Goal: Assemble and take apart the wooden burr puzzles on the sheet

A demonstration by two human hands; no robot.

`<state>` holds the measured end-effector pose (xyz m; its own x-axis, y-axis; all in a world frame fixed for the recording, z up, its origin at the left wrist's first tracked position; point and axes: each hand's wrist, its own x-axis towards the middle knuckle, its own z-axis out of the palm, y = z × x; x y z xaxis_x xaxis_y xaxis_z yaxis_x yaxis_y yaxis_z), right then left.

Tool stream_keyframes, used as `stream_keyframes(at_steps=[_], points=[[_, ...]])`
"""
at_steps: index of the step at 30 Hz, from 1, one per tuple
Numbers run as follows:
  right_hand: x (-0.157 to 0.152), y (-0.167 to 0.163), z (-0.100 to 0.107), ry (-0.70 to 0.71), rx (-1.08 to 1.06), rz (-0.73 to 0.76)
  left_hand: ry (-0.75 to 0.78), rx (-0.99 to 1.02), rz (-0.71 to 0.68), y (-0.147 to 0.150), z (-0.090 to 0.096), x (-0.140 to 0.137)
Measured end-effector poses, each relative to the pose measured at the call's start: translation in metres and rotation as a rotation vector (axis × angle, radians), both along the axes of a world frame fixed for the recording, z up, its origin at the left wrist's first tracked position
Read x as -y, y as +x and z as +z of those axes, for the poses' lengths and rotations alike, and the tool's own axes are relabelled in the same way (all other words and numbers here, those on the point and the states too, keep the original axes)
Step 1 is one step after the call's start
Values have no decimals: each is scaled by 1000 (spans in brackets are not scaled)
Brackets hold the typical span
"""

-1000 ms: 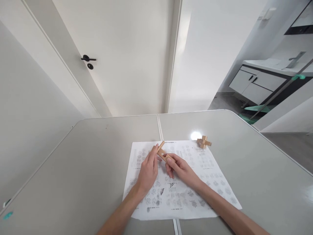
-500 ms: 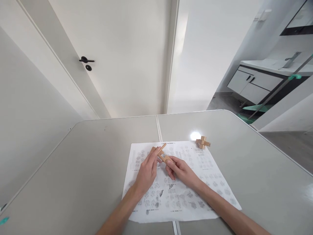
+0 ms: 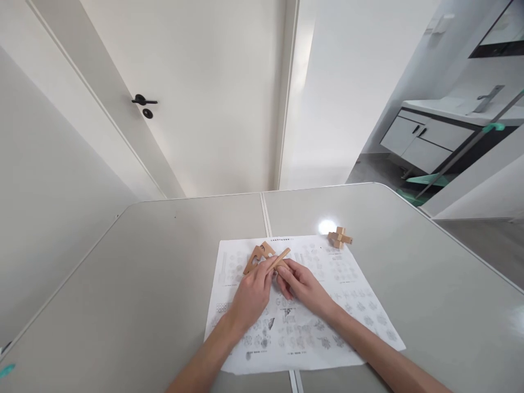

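Note:
My left hand [image 3: 251, 289] is closed, its fingertips pinching a slim wooden puzzle stick [image 3: 283, 256] that slants up to the right. Beside it, my right hand [image 3: 303, 281] grips a wooden puzzle piece [image 3: 280, 265] between thumb and fingers, mostly covered by the hand and the stick. Just beyond the left fingers show a flat notched wooden piece [image 3: 251, 259] and another piece's end with a dark cut-out [image 3: 267, 249]. Whether these join the held piece is hidden. Under both hands lies a printed paper sheet [image 3: 319, 344] with rows of small figures.
An assembled wooden burr puzzle [image 3: 339, 238] sits at the sheet's upper right corner. The grey table [image 3: 123, 295] has a seam [image 3: 266, 215] down its middle. Beyond its far edge are a white door [image 3: 213, 98] and, at right, a washbasin cabinet [image 3: 429, 134].
The left hand has shifted slightly right and toward me, carrying the stick to the right across the right hand's piece. More of the notched pieces behind it now shows.

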<state>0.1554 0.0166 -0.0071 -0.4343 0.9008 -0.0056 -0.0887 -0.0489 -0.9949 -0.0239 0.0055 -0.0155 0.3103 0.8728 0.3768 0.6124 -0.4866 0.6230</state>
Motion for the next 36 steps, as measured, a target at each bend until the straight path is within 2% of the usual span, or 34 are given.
stream_keyframes(at_steps=[12, 22, 24, 27, 30, 33, 36], points=[[1, 0, 2, 29, 18, 12, -16, 15, 35, 3, 0, 3], [3, -1, -2, -15, -20, 10, -51, 30, 15, 1, 3, 3], [2, -1, -1, -20, -36, 13, -69, 88, -20, 1, 4, 3], [1, 0, -1, -4, -51, 13, -82, 331, -11, 1, 5, 3], [1, 1, -2, 7, -50, 23, -246, 577, 43, 0, 10, 0], [3, 0, -3, 13, -38, 58, -453, 624, 9, -3, 18, -4], [6, 0, -4, 33, -4, 94, -544, 683, -11, -2, 21, -6]])
